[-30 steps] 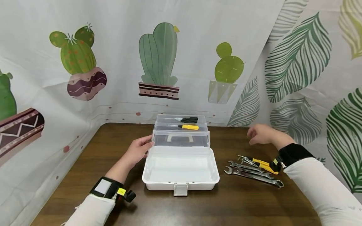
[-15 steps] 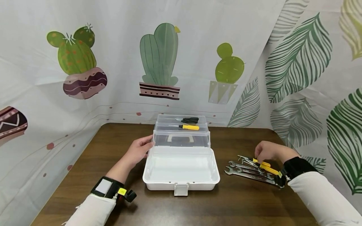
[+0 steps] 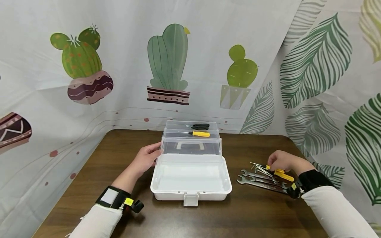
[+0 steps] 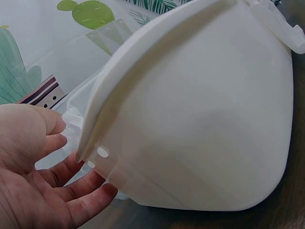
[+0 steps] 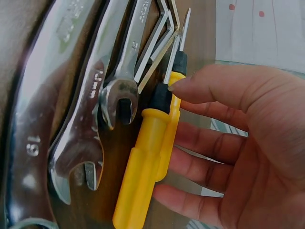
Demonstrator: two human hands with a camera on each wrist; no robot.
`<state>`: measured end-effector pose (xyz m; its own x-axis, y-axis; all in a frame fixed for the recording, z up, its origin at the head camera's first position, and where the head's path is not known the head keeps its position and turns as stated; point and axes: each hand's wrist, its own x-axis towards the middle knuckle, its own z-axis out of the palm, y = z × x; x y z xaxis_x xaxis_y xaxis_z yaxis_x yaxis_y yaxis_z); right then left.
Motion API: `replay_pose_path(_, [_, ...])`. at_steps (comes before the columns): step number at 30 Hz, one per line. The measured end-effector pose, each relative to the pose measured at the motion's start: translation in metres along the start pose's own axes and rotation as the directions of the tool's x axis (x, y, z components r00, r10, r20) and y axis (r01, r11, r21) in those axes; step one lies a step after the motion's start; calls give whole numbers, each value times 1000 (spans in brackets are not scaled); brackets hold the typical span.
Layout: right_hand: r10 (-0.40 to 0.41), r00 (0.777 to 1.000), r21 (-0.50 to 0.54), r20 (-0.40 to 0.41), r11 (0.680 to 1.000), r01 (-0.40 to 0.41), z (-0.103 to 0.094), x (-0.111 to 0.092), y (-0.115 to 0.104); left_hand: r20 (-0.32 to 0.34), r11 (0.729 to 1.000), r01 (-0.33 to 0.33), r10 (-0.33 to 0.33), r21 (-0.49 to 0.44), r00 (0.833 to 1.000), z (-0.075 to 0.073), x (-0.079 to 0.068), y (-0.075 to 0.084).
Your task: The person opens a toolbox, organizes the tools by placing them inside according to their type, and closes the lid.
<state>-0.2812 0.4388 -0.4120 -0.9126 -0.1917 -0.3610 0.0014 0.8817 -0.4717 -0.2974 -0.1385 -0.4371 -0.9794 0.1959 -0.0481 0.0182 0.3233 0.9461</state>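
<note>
An open white toolbox [image 3: 166, 196] with clear stepped trays stands mid-table. At its back left corner my left hand [image 3: 145, 158] grips the edge, thumb near the hinge and fingers behind the white wall [image 4: 200, 114]. To the right, my right hand [image 3: 285, 161] is over two yellow-handled screwdrivers. In the right wrist view, its thumb tip meets the black collar of the farther screwdriver [image 5: 167, 148], with the other fingers along that handle's far side. The nearer screwdriver [image 5: 138, 167] lies against it. Beside them are several steel wrenches [image 5: 78, 119] and bent hex keys [image 5: 155, 47].
Another yellow screwdriver [image 3: 200, 134] lies in a clear tray of the toolbox, with black-handled tools [image 3: 200, 126] in the tray behind. A latch [image 3: 190, 199] hangs at the box's front. Printed cloth [image 3: 205, 72] hangs behind the brown table [image 3: 131, 135].
My right hand has come down from above the table's back right to the yellow screwdrivers, its fingers closing at the farther one. My left hand has stayed on the toolbox.
</note>
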Motion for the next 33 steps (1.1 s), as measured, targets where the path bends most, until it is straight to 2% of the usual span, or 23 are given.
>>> replay_pose_path(13, [-30, 998, 4, -54, 1000, 30, 7, 12, 9, 0, 1000, 1, -1, 6, 1000, 1, -2, 2])
replay_pose_path(19, [-39, 997, -36, -63, 999, 37, 7, 16, 7, 2, 1000, -1, 1, 5, 1000, 1, -1, 1])
replay_pose_path(23, [-77, 995, -36, -67, 997, 75, 5, 19, 4, 1, 1000, -2, 2, 6, 1000, 1, -1, 1])
replay_pose_path(28, [-136, 987, -49, -86, 990, 132, -8, 20, -7, 3, 1000, -1, 1, 5, 1000, 1, -2, 0])
replay_pose_path(33, [-176, 978, -103, -112, 981, 165, -31, 19, -29, 4, 1000, -10, 10, 0, 1000, 1, -2, 2])
